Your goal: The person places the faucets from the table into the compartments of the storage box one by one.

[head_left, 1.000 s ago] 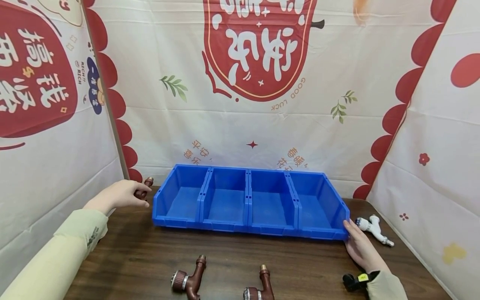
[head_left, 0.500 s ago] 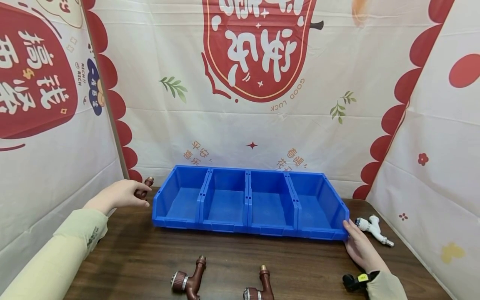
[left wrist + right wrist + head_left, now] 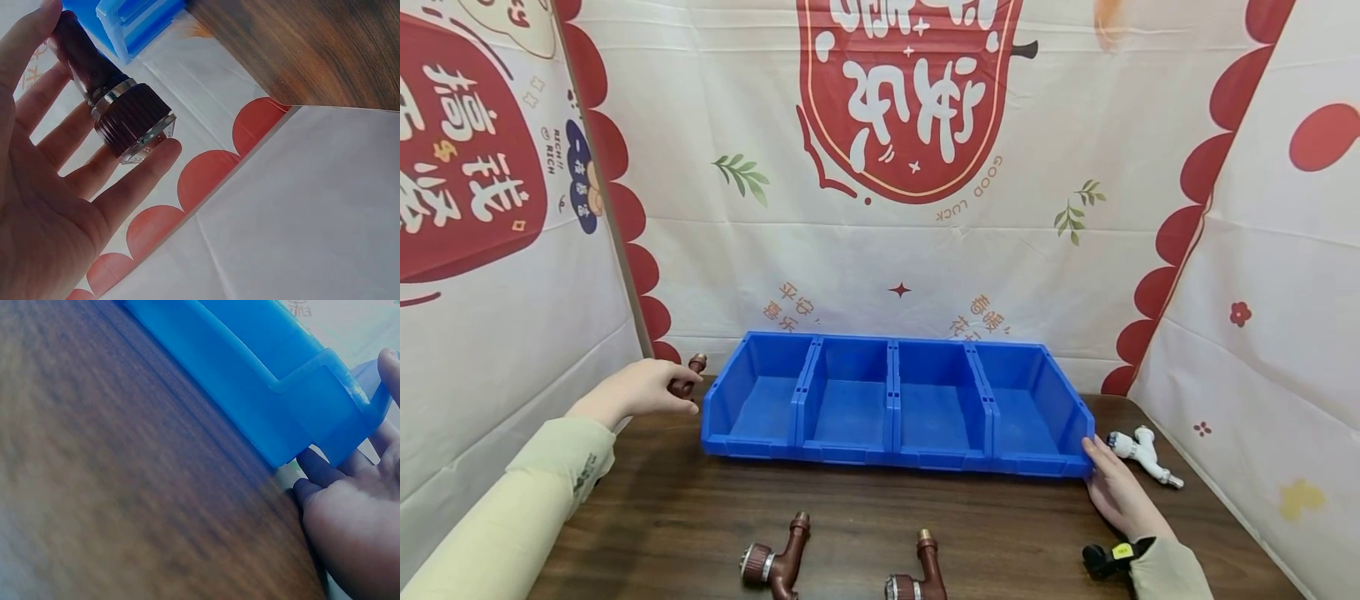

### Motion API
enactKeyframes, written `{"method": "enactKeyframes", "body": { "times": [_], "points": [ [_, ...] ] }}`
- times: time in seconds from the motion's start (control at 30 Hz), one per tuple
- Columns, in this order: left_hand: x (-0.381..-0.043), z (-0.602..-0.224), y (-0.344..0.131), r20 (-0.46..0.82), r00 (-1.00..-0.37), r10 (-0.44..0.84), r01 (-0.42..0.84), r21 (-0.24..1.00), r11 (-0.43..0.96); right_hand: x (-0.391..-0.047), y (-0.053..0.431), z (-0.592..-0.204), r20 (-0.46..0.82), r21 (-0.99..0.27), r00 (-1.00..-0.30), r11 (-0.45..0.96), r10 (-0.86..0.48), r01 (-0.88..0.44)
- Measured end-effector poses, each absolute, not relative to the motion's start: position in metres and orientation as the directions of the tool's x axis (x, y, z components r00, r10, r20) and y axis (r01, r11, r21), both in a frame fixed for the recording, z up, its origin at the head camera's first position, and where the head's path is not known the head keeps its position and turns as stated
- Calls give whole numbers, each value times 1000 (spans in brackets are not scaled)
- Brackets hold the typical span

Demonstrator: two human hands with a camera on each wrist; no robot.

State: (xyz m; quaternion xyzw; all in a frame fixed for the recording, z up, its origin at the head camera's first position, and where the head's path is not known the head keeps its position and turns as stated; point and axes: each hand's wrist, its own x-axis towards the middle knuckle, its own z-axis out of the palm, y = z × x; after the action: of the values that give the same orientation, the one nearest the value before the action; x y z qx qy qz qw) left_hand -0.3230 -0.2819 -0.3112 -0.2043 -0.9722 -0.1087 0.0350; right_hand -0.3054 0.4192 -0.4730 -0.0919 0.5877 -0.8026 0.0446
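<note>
At the left of the head view, my left hand (image 3: 638,390) holds a dark red-brown faucet (image 3: 685,385) beside the blue bin's left end. In the left wrist view the faucet's ribbed knob (image 3: 134,119) points away from the thumb, and the fingers lie behind it. My right hand (image 3: 1122,490) grips the front right corner of the blue bin (image 3: 895,458), a row of several bare compartments. Seen from the right wrist, some fingers reach under the bin's corner (image 3: 331,419), with the thumb at its side.
Two more red-brown faucets, a left one (image 3: 782,562) and a right one (image 3: 925,575), lie near the front of the wooden table (image 3: 685,508). A white faucet (image 3: 1146,457) lies right of the bin. Printed cloth walls (image 3: 880,258) enclose the back and sides.
The head view has shifted slightly, so the bin and right hand appear a little further left. Both hands keep their holds.
</note>
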Motion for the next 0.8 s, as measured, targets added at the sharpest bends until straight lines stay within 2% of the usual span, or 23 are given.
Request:
{"method": "enactKeyframes", "body": {
  "times": [0.8],
  "points": [
    [-323, -309, -274, 111, -915, 388, 404, 211, 890, -305, 419, -469, 71, -955, -983, -297, -169, -18]
  ]
}}
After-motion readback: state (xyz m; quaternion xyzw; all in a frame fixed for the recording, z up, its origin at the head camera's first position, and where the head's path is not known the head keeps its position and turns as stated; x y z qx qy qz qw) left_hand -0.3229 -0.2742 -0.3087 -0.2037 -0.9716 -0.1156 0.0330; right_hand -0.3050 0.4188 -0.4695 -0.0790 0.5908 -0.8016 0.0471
